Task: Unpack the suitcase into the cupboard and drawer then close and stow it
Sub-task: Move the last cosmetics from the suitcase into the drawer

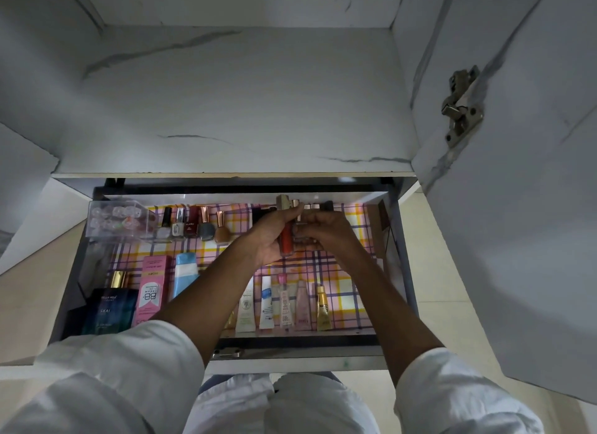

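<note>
Left hand [269, 236] fingers gripping red tube [286, 239].

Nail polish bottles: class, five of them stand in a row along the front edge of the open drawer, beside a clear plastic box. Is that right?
Not quite. The head view shows the five nail polish bottles in a row along the back of the open drawer, beside the clear plastic box. Small tubes line the front edge.

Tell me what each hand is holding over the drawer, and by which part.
The left hand grips a red-orange tube with a metallic cap around its body. The right hand curls at small items beside it; what it holds cannot be told.
</note>
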